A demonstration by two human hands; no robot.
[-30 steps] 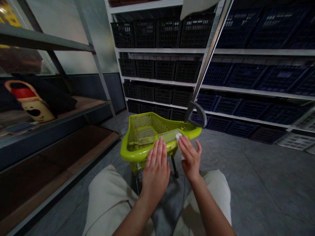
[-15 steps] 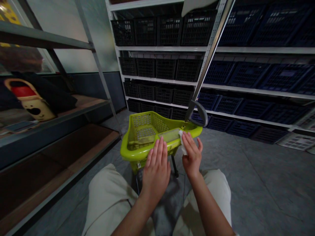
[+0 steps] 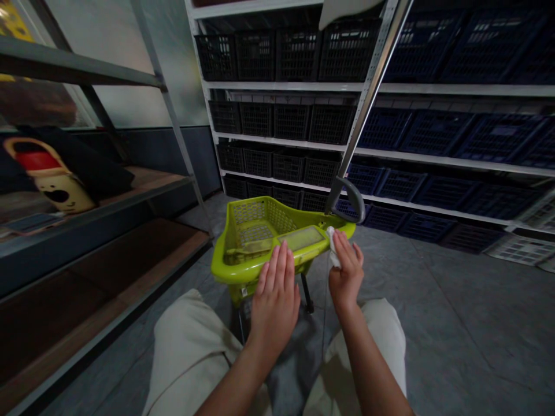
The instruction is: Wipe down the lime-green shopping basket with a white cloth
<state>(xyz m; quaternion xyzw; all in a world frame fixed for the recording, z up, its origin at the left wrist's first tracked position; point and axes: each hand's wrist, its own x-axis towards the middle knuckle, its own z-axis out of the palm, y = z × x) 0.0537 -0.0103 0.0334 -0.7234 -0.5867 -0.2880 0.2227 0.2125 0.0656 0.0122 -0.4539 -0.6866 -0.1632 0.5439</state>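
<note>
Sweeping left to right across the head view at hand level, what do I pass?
Wooden shelf board, left hand, white cloth, right hand, grey floor.

The scene is dim, and the pale wall panel (image 3: 117, 63) at upper left is its brightest area, while the navy crates (image 3: 489, 52) sink into deep shadow. The left hand (image 3: 275, 306) and right hand (image 3: 346, 271) look sharp, without glare. Wide-angle distortion bends the shelf upright (image 3: 176, 133) near the edge.
</note>
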